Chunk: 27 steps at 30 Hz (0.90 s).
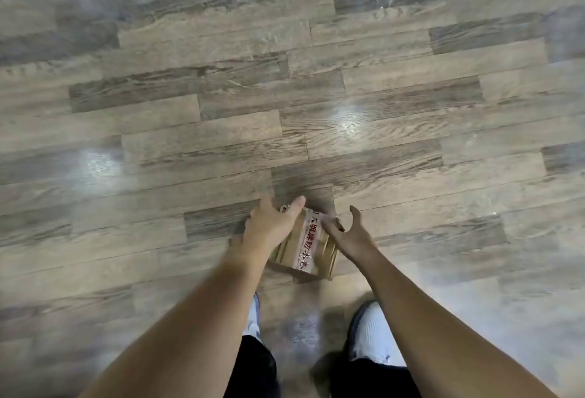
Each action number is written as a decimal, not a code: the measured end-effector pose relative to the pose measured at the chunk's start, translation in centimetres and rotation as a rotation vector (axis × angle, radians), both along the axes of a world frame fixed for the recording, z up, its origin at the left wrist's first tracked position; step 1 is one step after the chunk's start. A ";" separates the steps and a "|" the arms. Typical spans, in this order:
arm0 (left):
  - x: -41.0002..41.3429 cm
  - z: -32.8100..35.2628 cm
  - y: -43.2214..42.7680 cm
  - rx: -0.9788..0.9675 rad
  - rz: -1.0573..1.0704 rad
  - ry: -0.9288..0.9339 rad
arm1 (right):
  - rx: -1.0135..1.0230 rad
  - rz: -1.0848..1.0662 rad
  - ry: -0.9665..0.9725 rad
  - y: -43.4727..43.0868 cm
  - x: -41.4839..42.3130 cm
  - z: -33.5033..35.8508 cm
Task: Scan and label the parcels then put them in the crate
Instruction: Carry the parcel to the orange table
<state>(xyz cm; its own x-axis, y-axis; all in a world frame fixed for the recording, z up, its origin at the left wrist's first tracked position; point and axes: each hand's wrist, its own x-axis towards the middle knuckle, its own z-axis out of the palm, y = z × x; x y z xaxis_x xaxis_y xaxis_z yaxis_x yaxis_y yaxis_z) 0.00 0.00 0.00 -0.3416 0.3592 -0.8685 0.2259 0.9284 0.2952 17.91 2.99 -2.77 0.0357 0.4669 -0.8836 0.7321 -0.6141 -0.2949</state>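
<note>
- Wood-look plank floor [285, 81] fills the view, glossy, with two pale glints of light; no counter, crate, scanner or label roll shows.
- Just ahead of a pair of white shoes [376, 328], low over the floor, sits the parcel [311, 245]; whether it rests on the planks or is just clear of them I cannot tell.
- Left hand [269, 226] lies over the parcel's left side, thumb stretched along the far top edge. Its fingers are hidden, so a real grip cannot be confirmed.
- Right hand [351, 236] is spread wide: fingertips touch the parcel's far right corner and the thumb stands well apart, holding nothing.
- The step in hand looks like picking the parcel up for scanning, with the task nowhere near done.
- To do it well, settle both palms on opposite side walls before lifting, not on the corners, so the box does not twist.
- Carry it level and turn it only once in hand, looking for a flat bare face for the scan and label.
- The parcel is a small brown cardboard box, probably light and rigid.
- A strip of pale tape [308, 239] with red printed characters runs down the middle of its top; clearer tape seems to cross the card beside it, likely slippery.
- Motion blur softens its near edge.
</note>
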 end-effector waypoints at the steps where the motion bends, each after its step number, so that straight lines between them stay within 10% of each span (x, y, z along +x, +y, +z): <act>1: 0.3 -1.2 -0.3 -0.028 0.015 -0.050 | -0.015 -0.028 0.037 -0.3 -0.1 -1.2; 11: -0.7 1.4 1.7 0.079 0.125 -0.126 | 0.254 -0.024 0.055 4.9 -3.9 1.3; 27: -21.1 57.6 7.6 0.480 -0.281 0.572 | 0.633 0.193 0.180 18.2 -19.8 58.1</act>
